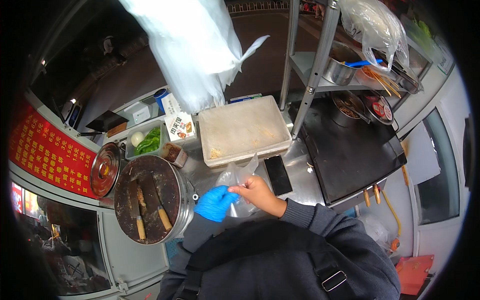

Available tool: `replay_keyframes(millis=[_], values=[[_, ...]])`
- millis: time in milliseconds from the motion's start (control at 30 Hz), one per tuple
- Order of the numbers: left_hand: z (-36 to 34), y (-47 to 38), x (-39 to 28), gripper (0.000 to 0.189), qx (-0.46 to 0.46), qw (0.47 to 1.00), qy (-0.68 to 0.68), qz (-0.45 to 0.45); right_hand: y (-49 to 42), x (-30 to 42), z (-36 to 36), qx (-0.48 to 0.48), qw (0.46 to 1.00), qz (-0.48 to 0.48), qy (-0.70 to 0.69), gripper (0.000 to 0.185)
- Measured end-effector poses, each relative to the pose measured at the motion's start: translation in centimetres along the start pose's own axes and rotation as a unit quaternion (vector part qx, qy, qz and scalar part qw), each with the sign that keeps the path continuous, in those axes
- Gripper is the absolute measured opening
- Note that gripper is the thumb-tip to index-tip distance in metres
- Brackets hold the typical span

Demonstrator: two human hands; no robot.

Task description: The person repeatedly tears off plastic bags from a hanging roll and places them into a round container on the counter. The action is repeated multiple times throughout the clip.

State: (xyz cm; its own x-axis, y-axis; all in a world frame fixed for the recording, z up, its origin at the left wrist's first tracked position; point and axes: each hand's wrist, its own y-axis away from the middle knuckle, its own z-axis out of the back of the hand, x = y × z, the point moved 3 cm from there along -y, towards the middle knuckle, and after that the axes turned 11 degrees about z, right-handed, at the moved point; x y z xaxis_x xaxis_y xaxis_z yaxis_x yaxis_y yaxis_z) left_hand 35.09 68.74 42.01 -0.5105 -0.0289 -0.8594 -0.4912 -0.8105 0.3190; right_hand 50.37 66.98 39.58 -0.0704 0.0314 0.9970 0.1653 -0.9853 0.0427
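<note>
My left hand (215, 203), in a blue disposable glove, meets my bare right hand (259, 195) over the steel counter (303, 180). Both hands pinch a clear plastic bag (240, 174), which spreads out behind and below the fingers. Just beyond the bag lies a pale rectangular tray (245, 127) with a few crumbs in it. A black smartphone (278, 175) rests beside my right hand. To the left, two cleavers with wooden handles (140, 227) lie on a round chopping block (123, 210).
Left of the tray are a container of green peppers (150, 140) and a spice box (174, 154). A black griddle (352, 150) with a pot (347, 108) stands at the right, below a steel shelf (303, 65). White plastic bags (191, 45) hang overhead.
</note>
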Motion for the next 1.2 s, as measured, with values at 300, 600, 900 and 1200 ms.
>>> replay_keyframes(millis=[300,600,900,1200], values=[[5.7,-0.8,6.1,0.018,-0.047,0.722,0.687,0.064,1.3,-4.2,6.4,0.058,0.893,-0.01,0.447,0.023],[3.4,-3.9,4.1,0.022,-0.01,0.889,0.43,0.159,-1.0,-1.0,2.7,-0.05,0.899,0.321,0.293,0.026],[4.6,-5.2,6.3,0.022,-0.092,0.937,-0.317,0.115,-2.0,-0.3,5.8,-0.09,0.823,0.185,0.529,0.015],[6.3,-4.9,7.1,0.016,-0.142,0.944,-0.29,0.067,-3.5,-8.5,-3.7,0.279,0.813,0.147,0.49,0.018]])
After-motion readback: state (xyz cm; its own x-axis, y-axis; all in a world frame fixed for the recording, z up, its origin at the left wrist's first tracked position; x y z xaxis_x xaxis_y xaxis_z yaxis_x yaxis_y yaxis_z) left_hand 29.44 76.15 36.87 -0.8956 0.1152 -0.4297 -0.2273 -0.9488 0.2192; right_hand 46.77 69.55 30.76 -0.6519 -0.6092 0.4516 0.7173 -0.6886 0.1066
